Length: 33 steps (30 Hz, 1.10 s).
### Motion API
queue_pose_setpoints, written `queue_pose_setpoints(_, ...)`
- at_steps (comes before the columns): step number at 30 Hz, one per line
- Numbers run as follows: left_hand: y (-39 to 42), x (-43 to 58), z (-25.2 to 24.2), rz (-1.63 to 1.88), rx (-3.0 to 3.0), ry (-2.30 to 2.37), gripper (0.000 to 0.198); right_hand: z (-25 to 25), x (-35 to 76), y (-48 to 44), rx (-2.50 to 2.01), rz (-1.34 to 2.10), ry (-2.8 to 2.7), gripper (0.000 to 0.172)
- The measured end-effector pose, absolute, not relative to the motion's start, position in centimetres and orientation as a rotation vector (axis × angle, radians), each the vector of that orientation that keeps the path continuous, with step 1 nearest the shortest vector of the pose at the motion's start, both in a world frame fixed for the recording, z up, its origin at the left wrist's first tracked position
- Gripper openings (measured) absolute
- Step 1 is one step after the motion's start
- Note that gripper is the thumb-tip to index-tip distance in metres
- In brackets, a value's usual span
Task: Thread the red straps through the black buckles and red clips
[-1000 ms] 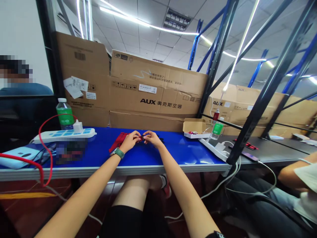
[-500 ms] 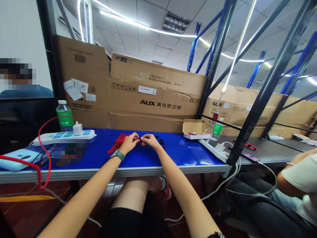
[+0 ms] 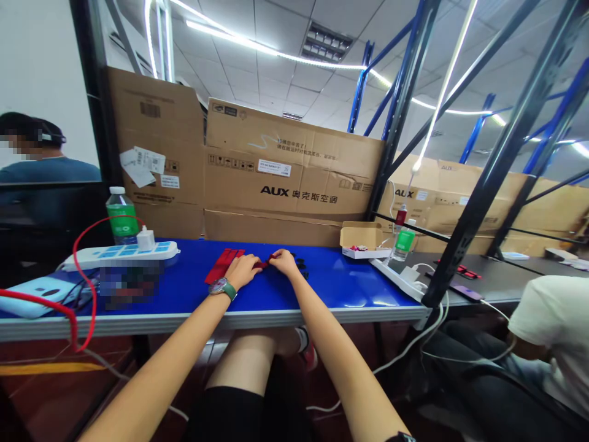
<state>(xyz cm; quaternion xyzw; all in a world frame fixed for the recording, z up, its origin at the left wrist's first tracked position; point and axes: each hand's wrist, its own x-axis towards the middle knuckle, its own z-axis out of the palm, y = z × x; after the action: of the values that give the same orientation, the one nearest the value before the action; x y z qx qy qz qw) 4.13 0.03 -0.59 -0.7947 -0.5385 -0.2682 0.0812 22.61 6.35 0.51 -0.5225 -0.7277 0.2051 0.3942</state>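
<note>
My left hand [image 3: 242,271], with a watch at the wrist, is palm down over the blue tabletop. Its fingertips close on one end of a small dark red strip [image 3: 264,265]. The other end is pinched between the thumb and fingers of my right hand [image 3: 282,262]. Fingers cover most of the strip, so its exact kind is hard to make out. Flat red pieces [image 3: 223,264] lie in rows beside and partly under my left hand. Small black pieces [image 3: 301,264] lie just past my right hand.
A power strip [image 3: 124,253], a green-labelled bottle [image 3: 121,215] and a light blue case [image 3: 37,294] occupy the left. An open small carton [image 3: 361,239] and another power strip [image 3: 396,279] stand right. Cardboard [image 3: 294,178] walls the back. A seated person [image 3: 552,325] is at right.
My left hand has lowered and flattened toward the table, uncovering more of the red pieces. Red now shows between my two hands. The person at right has leaned in.
</note>
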Motion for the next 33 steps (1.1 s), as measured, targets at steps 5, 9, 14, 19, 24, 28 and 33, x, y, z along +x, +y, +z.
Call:
queue_pose_setpoints(5, 0.2, 3.9, -0.9, -0.85, -2.32, -1.672, 0.022, 0.5, 23.0, 6.6, -1.328, 0.427, -1.804, 0.006)
queue_pose_setpoints(9, 0.6, 3.3, -1.5, -0.97, -2.166, -1.796, 0.031, 0.7, 23.4, 6.8, -1.322, 0.349, -1.657, 0.009)
queue_pose_setpoints(14, 1.4, 2.3, -1.8, -1.146, -2.268, -1.717, 0.018, 0.9, 23.8, 6.7, -1.353, 0.347, -1.637, 0.012)
queue_pose_setpoints(19, 1.1, 3.0, -0.6, -1.567, -2.333, -1.543, 0.029, 1.2, 23.1, 6.2, -1.04, 0.32, -1.734, 0.015)
queue_pose_setpoints(24, 0.1, 3.7, 0.6, -1.845, -2.278, -1.613, 0.029, 1.6, 22.1, 5.0, -0.752, 0.482, -1.958, 0.02)
queue_pose_setpoints(28, -0.2, 3.5, 0.8, -1.832, -2.14, -1.692, 0.028, 1.8, 21.7, 4.4, -0.692, 0.348, -2.065, 0.017)
queue_pose_setpoints(33, -0.2, 3.4, 0.8, -1.828, -2.024, -1.728, 0.024, 1.7, 21.7, 4.3, -0.709, 0.215, -2.157, 0.02)
